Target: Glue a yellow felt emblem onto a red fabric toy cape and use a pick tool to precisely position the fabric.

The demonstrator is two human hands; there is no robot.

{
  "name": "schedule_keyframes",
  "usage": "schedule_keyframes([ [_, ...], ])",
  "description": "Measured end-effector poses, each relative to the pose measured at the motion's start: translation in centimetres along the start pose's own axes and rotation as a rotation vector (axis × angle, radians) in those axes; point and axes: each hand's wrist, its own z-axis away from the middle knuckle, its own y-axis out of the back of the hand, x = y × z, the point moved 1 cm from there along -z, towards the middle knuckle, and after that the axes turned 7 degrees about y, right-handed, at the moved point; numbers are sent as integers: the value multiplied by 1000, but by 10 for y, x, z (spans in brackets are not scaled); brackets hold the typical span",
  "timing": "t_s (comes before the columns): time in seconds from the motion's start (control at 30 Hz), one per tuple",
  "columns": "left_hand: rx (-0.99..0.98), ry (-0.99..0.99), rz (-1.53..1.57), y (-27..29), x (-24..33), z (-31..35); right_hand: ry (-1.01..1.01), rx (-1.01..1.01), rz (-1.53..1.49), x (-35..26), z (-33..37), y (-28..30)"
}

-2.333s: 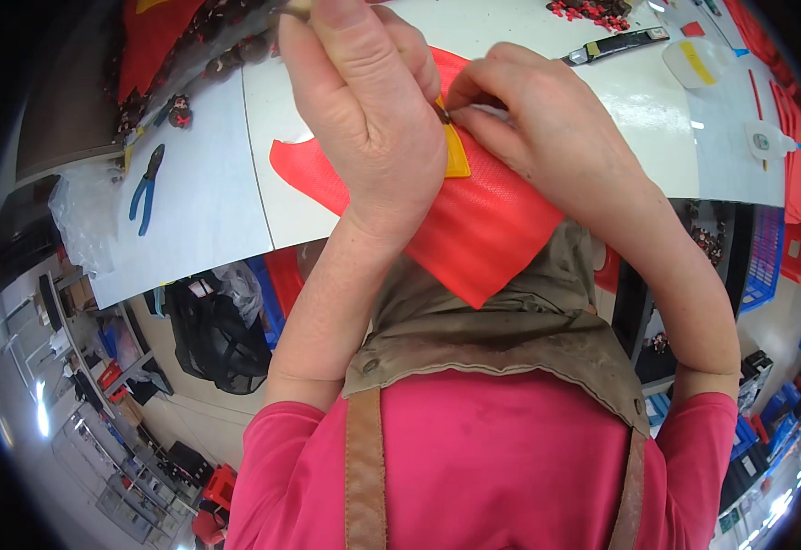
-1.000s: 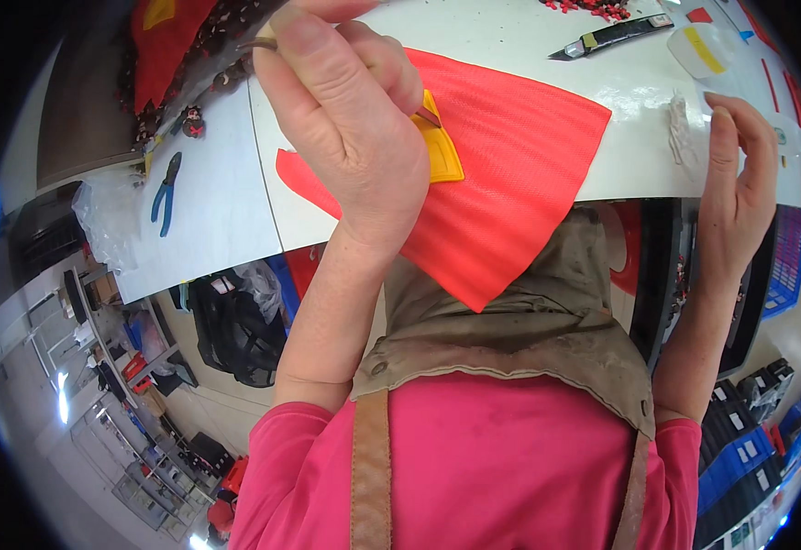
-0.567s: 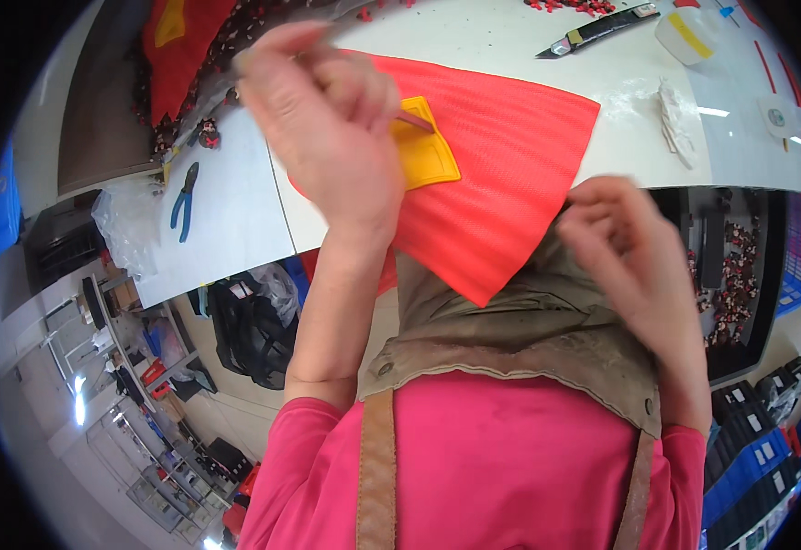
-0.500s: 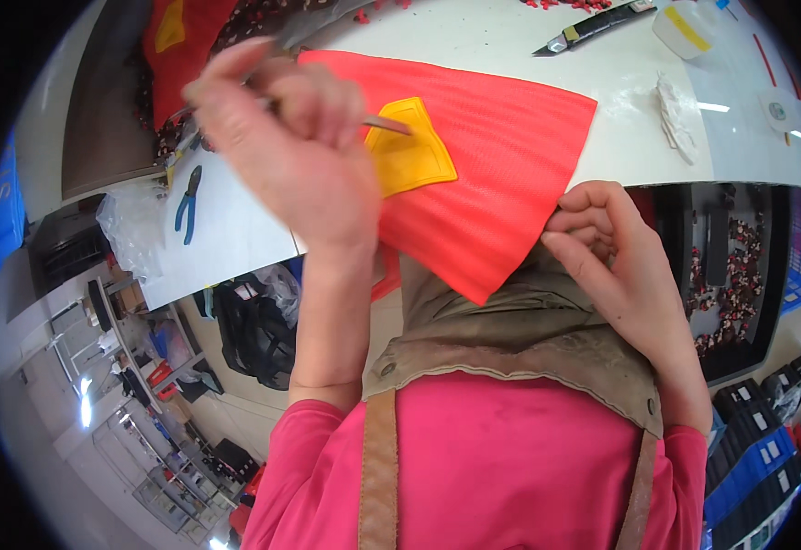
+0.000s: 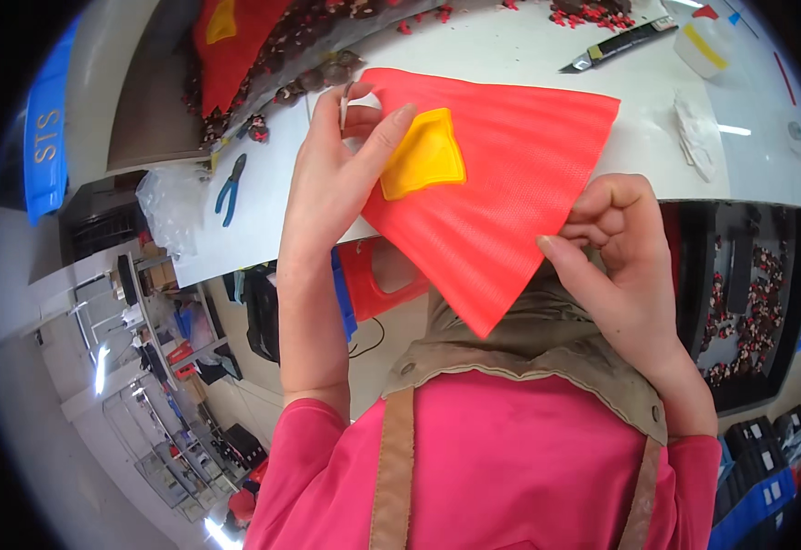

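Note:
A red cape-shaped piece (image 5: 510,174) with a textured, rippled surface hangs over the bench's front edge, its lower corner pointing towards my apron. A raised yellow emblem (image 5: 432,156) sits on its left part. My left hand (image 5: 341,165) grips the piece's upper left, thumb resting on the front beside the emblem. A thin metal tool (image 5: 344,103) shows partly between that hand's fingers; its tip is hidden. On the other side, my right hand (image 5: 616,234) is closed at the piece's right edge, thumb and curled fingers pinching it.
On the white bench lie a black utility knife (image 5: 616,46), blue-handled pliers (image 5: 230,191), a crumpled white cloth (image 5: 692,137) and a clear plastic bag (image 5: 173,206). A yellow-banded container (image 5: 701,48) stands far right. Another red piece (image 5: 235,55) lies far left, near many small parts.
My left hand has lowered from above the emblem onto the piece's upper left, and the tool's tip no longer shows over the emblem. My right hand stays at the right edge.

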Motion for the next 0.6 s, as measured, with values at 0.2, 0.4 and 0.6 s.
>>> schedule_keyframes([
  [0.2, -25, 74, 77, 14, -2, -2, 173, -187, 104, -26, -4, -13],
  [0.4, -44, 28, 181, 24, 6, 3, 478, -273, 281, -33, -4, -18],
  [0.6, -33, -17, 220, 29, 10, 7, 475, -317, 241, -38, 0, -22],
])
